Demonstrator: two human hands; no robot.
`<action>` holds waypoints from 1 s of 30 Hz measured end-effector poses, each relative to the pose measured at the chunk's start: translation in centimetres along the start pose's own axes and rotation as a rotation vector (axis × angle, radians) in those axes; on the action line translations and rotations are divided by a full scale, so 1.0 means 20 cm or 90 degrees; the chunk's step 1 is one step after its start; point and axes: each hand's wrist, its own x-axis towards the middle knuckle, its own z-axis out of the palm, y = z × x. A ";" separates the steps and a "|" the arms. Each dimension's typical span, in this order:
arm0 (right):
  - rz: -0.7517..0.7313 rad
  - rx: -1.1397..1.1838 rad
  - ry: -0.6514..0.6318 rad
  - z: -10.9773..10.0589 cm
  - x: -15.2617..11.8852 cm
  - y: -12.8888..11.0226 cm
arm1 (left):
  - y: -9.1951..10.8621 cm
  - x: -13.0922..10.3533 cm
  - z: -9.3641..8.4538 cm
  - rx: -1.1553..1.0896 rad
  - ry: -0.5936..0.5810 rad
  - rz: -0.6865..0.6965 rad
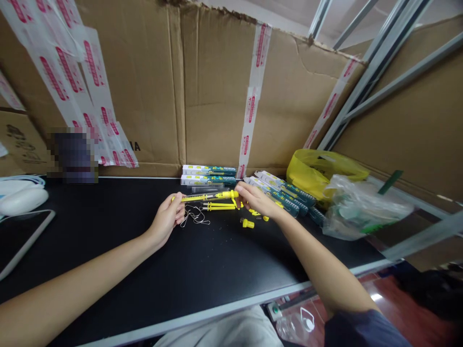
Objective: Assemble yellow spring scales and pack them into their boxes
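Over the black tabletop point(202, 284): left end grasped by the left hand point(166, 219), right end pinched by the right hand point(256, 198), a slim yellow rod point(207, 197) is held, long axis left to right, neither hand nearer.

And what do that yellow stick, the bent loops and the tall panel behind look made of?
Yellow stick: probably mostly plastic, from its bright yellow, moulded-looking parts.
Bent loops: likely metal wire, thin with a silvery shine.
Panel: cardboard, matt brown, creased, with a ragged top edge.
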 end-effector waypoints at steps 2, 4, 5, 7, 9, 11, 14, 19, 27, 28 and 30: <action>0.008 0.031 0.002 0.00 0.00 0.00 | 0.00 0.00 0.00 -0.004 0.001 -0.001; 0.013 0.052 -0.010 0.00 0.00 0.00 | 0.00 0.00 0.00 -0.003 0.001 -0.001; 0.012 0.055 -0.017 0.00 0.00 0.00 | 0.00 0.00 -0.01 -0.001 0.000 -0.001; 0.005 0.045 -0.028 0.01 0.00 0.00 | 0.00 0.00 -0.01 0.000 -0.001 0.000; 0.002 0.020 -0.028 0.01 0.00 0.01 | 0.00 0.00 -0.01 0.001 -0.001 0.002; 0.007 -0.001 -0.021 0.01 0.01 0.02 | 0.00 0.01 -0.01 0.001 0.000 0.004; 0.015 0.012 -0.012 0.01 0.01 0.02 | -0.01 0.01 -0.01 0.000 0.001 0.004; 0.006 0.060 -0.035 0.01 0.00 0.01 | 0.00 0.01 -0.01 -0.002 0.000 0.000; 0.011 0.002 -0.016 0.02 0.01 0.01 | 0.00 0.00 0.00 0.000 -0.001 0.001; 0.010 0.015 -0.013 0.01 0.01 0.00 | 0.00 0.00 0.00 -0.001 -0.001 0.001; 0.010 0.039 -0.015 0.01 0.00 0.00 | 0.00 0.00 -0.01 0.000 0.000 -0.001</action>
